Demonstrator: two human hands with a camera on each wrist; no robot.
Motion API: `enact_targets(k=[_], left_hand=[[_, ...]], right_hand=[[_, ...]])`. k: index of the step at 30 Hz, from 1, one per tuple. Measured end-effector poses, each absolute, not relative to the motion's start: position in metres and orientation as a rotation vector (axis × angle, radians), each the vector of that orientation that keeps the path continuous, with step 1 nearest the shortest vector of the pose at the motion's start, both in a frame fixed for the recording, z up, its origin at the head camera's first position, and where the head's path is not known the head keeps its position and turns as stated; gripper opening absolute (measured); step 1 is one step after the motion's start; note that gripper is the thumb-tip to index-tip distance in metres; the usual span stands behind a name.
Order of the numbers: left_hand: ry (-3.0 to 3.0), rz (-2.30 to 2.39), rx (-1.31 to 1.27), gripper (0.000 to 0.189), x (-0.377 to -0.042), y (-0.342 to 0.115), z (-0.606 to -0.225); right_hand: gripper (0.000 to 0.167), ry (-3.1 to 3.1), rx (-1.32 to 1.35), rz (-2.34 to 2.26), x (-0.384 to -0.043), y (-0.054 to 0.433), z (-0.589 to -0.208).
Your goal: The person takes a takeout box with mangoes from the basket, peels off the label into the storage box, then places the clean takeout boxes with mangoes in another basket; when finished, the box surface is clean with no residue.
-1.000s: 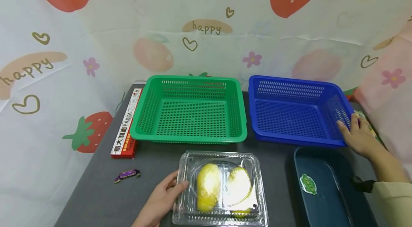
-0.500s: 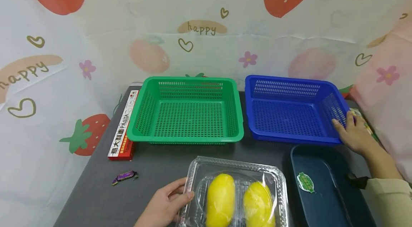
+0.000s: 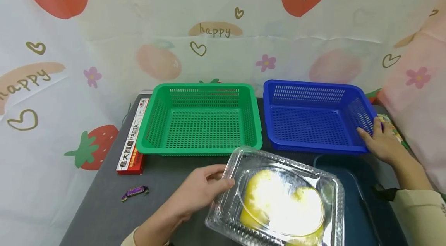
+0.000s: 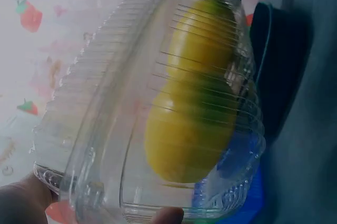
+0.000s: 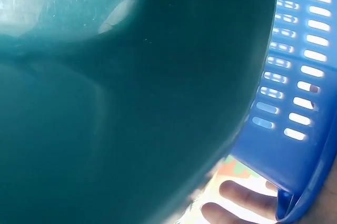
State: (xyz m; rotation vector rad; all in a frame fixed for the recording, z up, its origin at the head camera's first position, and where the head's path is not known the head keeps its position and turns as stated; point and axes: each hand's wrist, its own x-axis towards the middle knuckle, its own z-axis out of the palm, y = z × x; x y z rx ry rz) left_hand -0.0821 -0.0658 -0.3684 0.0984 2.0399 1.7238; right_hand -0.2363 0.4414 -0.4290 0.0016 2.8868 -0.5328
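Gripping its left edge, the left hand (image 3: 195, 191) holds the clear clamshell box (image 3: 278, 199) of yellow fruit tilted at the frame's lower centre, while the blue basket's (image 3: 313, 122) right rim is clasped by the right hand (image 3: 381, 143).

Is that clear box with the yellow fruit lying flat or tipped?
Tipped. The left hand holds the clear box by its left edge, lifted and tilted, fruit inside.

Toward the far edge of my table (image 3: 104, 207) sits a green basket (image 3: 200, 122). Along its left side lies a red and white pasta box (image 3: 132, 141). A purple wrapped candy (image 3: 135, 191) lies nearer me, by the left edge. A strawberry-print cloth (image 3: 104, 36) hangs behind.
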Motion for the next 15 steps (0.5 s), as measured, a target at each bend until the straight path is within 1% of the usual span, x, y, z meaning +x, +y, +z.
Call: enact_targets(k=[4, 8, 13, 15], left_hand=[[2.128, 1.612, 0.119, 0.054, -0.116, -0.051, -0.346], [2.146, 1.579, 0.080, 0.048, -0.152, -0.027, -0.326], [2.161, 1.616, 0.040, 0.037, -0.197, 0.012, -0.311], [2.185, 1.617, 0.026, 0.036, -0.213, 0.029, -0.308]], right_hand=[[0.087, 2.899, 0.007, -0.522, -0.234, 0.449, -0.426], [0.084, 2.911, -0.024, -0.521, -0.233, 0.455, -0.426], [0.078, 2.928, -0.072, -0.521, -0.236, 0.459, -0.426], [0.076, 2.897, -0.039, -0.591, -0.236, 0.457, -0.426]])
